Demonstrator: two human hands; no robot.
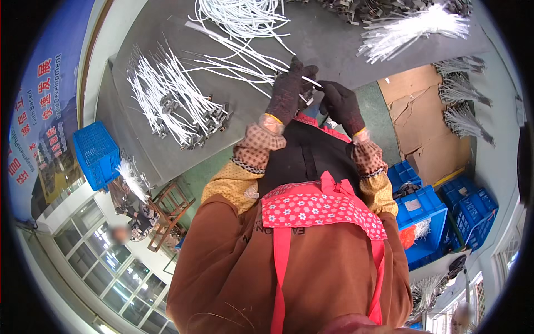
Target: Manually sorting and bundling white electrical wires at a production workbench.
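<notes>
Both my hands wear dark knit gloves and meet at the near edge of the grey table [233,61]. My left hand [287,92] is closed around a white wire [311,82], whose short end sticks out toward the right. My right hand [341,107] pinches near that end, its fingertips touching the wire. Just below the fingers a small dark part with a pale piece [306,99] shows; which hand bears it I cannot tell. Several loose white wires [233,68] fan out on the table left of my left hand.
Left on the table lies a pile of white wires with dark clip-like ends [183,111]. A coil of white wire [239,16] and a white wire bundle [414,32] lie farther back. Blue crates [423,209] stand at right, another blue crate [97,155] at left. Behind it sits a person [133,217].
</notes>
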